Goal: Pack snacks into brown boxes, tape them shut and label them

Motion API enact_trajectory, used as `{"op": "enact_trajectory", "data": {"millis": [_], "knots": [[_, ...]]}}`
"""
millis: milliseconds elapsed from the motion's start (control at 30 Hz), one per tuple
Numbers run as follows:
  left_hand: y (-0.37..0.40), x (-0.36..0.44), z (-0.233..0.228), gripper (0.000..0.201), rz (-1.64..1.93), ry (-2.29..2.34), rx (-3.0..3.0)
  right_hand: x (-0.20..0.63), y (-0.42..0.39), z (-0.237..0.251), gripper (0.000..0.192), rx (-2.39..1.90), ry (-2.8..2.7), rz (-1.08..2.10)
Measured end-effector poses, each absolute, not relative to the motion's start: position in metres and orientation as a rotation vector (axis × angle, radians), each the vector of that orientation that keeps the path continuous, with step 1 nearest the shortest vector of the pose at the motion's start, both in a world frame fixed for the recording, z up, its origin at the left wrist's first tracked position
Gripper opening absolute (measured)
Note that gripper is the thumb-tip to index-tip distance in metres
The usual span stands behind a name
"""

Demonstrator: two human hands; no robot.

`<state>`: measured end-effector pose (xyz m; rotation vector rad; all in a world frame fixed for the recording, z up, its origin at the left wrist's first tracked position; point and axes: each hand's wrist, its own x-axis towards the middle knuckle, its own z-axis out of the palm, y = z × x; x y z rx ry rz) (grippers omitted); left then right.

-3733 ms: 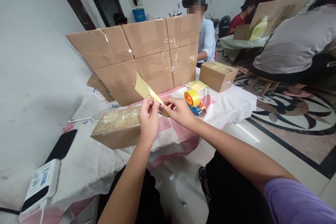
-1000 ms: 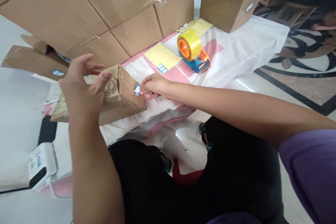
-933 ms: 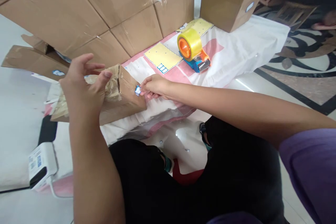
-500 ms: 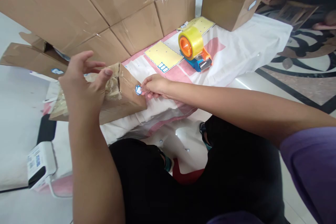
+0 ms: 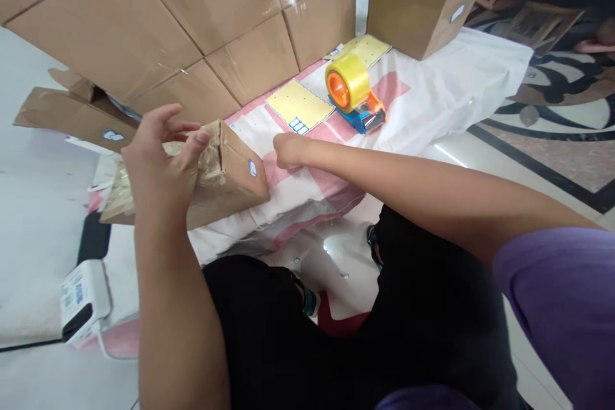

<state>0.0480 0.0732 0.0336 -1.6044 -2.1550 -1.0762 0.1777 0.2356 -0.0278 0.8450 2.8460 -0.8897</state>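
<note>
Your left hand (image 5: 161, 157) rests spread on top of the long brown cardboard box wrapped in clear tape (image 5: 211, 176), fingers loose, thumb at its top edge. The box lies on the pink-and-white cloth (image 5: 432, 86), its end face carrying a small blue-and-white sticker (image 5: 252, 168). Your right hand (image 5: 288, 148) is curled shut just beside that end, holding nothing visible. A yellow tape roll on an orange-blue dispenser (image 5: 353, 91) sits beyond, near a yellow sticker sheet (image 5: 298, 104).

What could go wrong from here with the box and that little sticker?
The small sticker sits on the end face of the taped box, near its edge, and may lift. The left hand only rests on top while the box end reaches the table edge, so it may tip.
</note>
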Motion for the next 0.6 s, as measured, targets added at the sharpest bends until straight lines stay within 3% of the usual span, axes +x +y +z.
{"op": "enact_trajectory", "data": {"millis": [100, 233, 300, 500, 600], "knots": [[0.072, 0.052, 0.034, 0.049, -1.015, -2.154, -1.573, 0.182, 0.229, -0.013, 0.036, 0.649, 2.714, -0.542], [0.071, 0.052, 0.034, 0.050, -0.951, -2.192, -1.578, 0.188, 0.225, -0.003, 0.033, 0.559, 2.667, -0.466], [0.072, 0.049, 0.033, 0.053, -0.938, -2.168, -1.575, 0.191, 0.229, -0.003, 0.042, 0.510, 2.698, -0.592], [0.076, 0.044, 0.031, 0.067, -0.897, -2.103, -1.623, 0.193, 0.235, -0.010, 0.104, -0.118, 3.273, -1.152], [0.076, 0.046, 0.033, 0.077, -0.877, -2.103, -1.627, 0.185, 0.222, -0.019, 0.119, -0.255, 3.330, -1.287]]}}
